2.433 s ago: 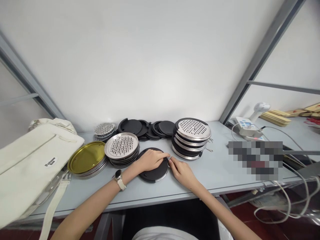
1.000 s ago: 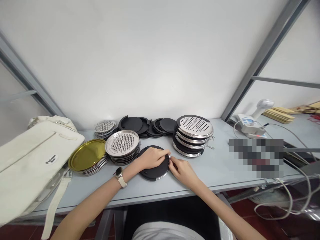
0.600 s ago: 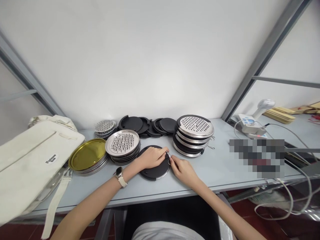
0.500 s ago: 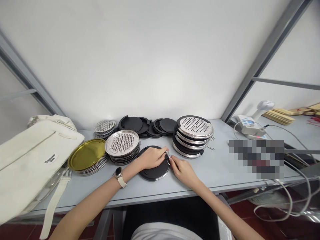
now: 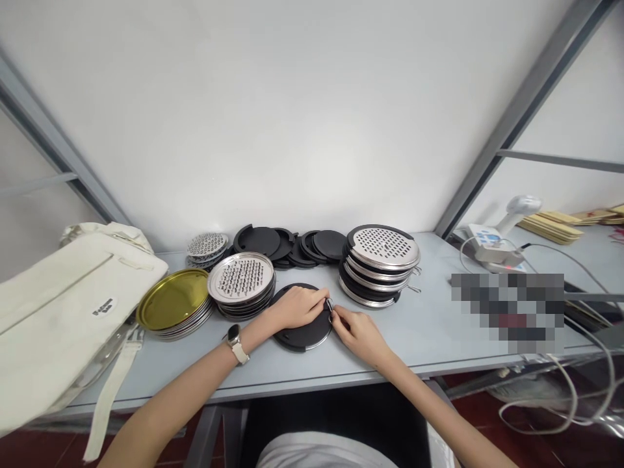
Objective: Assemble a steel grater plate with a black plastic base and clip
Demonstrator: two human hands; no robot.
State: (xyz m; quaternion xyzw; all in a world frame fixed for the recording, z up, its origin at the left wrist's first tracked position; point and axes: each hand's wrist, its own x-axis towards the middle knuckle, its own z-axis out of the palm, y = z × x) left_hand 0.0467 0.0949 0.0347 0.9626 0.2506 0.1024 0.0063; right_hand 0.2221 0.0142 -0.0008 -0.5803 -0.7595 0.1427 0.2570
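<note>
A round black disc point(image 5: 305, 333) with a thin silver rim lies on the grey table in front of me. My left hand point(image 5: 301, 307) rests on its upper part, fingers pressed together on the disc near a small metal clip point(image 5: 331, 305) at the right edge. My right hand point(image 5: 355, 330) pinches this clip between thumb and forefinger. Behind and to the right stands a stack of round graters with black rings point(image 5: 383, 248), with metal clips sticking out. Another stack of silver graters point(image 5: 242, 278) is just left of the disc.
Gold-topped round plates point(image 5: 174, 300) and a white bag point(image 5: 82, 312) are at the left. Black discs point(image 5: 331, 245) and small graters point(image 5: 207, 245) lie along the wall. A white device point(image 5: 487, 244), cables and wooden pieces point(image 5: 550, 227) are at the right.
The view has shifted slightly, so things appear a little further right. Both hands keep nearly the same place at the disc and clip.
</note>
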